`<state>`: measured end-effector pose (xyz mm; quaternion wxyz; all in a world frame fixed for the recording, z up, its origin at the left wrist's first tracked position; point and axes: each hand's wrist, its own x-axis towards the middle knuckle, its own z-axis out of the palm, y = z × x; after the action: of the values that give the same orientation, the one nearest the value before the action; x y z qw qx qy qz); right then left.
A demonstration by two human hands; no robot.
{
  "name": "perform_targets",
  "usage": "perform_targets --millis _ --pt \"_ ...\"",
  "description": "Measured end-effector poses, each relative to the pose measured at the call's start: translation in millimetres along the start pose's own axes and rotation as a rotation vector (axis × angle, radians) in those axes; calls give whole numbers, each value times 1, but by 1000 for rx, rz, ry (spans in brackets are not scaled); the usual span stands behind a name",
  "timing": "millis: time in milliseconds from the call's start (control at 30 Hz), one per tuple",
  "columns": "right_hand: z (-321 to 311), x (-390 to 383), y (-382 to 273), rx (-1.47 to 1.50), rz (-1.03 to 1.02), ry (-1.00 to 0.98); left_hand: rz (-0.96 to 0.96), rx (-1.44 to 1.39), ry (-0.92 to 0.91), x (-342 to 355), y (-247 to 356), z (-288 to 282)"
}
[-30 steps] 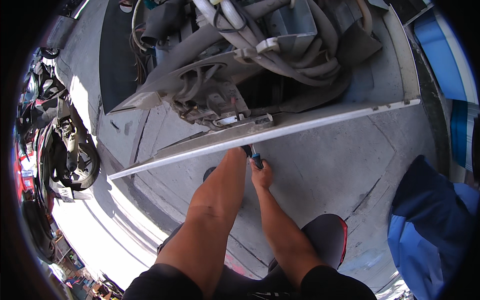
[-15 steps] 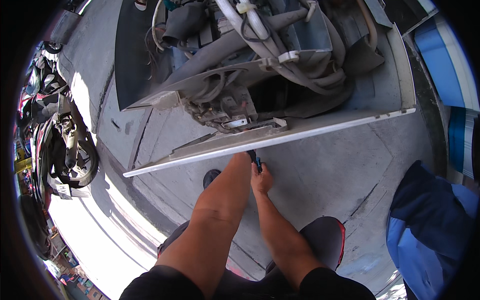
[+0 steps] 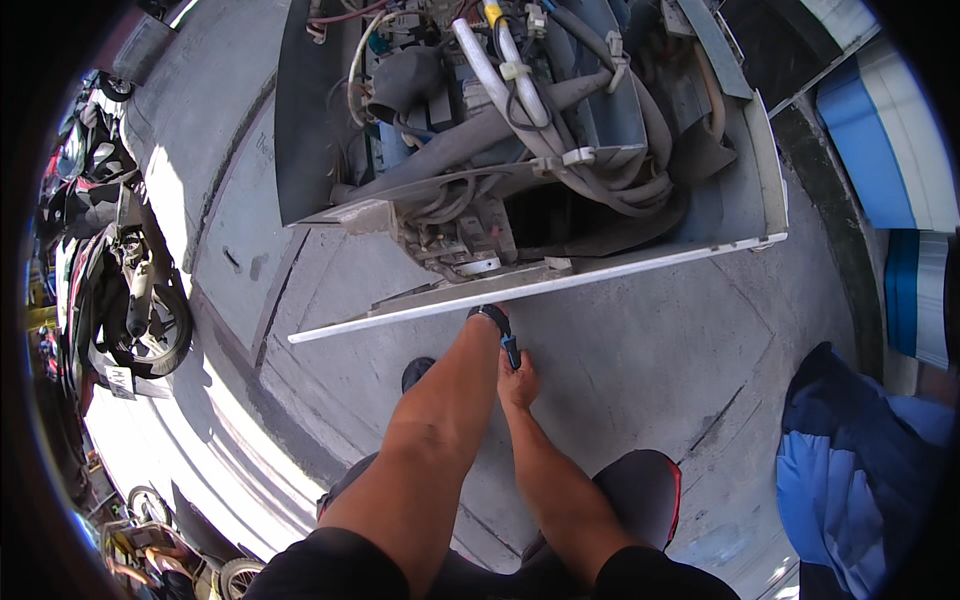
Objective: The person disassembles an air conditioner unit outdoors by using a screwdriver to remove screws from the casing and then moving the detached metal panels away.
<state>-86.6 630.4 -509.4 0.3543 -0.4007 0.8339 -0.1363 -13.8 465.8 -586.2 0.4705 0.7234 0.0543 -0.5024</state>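
Observation:
A metal housing [image 3: 648, 259] packed with grey pipes [image 3: 520, 110], hoses and wires fills the top of my view, its pale lower edge crossing above my hands. My left hand [image 3: 494, 310] reaches to that edge, a black band at the wrist; its fingers are hidden under the panel. Just below and right of it, my right hand [image 3: 518, 382] is closed on a tool with a black and blue handle [image 3: 510, 350], pointing up toward the underside of the edge.
Parked motorcycles [image 3: 140, 300] line the left, with bicycle wheels [image 3: 150, 505] at lower left. Blue-and-white panels [image 3: 870, 140] stand at right, above a crumpled blue cloth [image 3: 840, 460]. My shoe [image 3: 417, 372] rests on the cracked concrete floor [image 3: 640, 360].
The housing sits smaller and farther right in view, with more of its inside showing. My right hand and tool have moved down the picture slightly. More bicycle parts show at lower left.

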Motion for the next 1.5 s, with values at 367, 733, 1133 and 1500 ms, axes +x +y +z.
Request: perform_targets --millis 367,733,1133,1500 --pt "-5 15 25 463 17 -237 -87 54 -76 -42 13 20" --pt "-19 13 0 649 258 -505 50 -97 -103 -20 8 -1" --pt "-21 27 -10 774 310 -657 202 -100 95 10 -15 0" --pt "-29 28 -15 211 97 -752 271 49 -46 60 -32 -24"
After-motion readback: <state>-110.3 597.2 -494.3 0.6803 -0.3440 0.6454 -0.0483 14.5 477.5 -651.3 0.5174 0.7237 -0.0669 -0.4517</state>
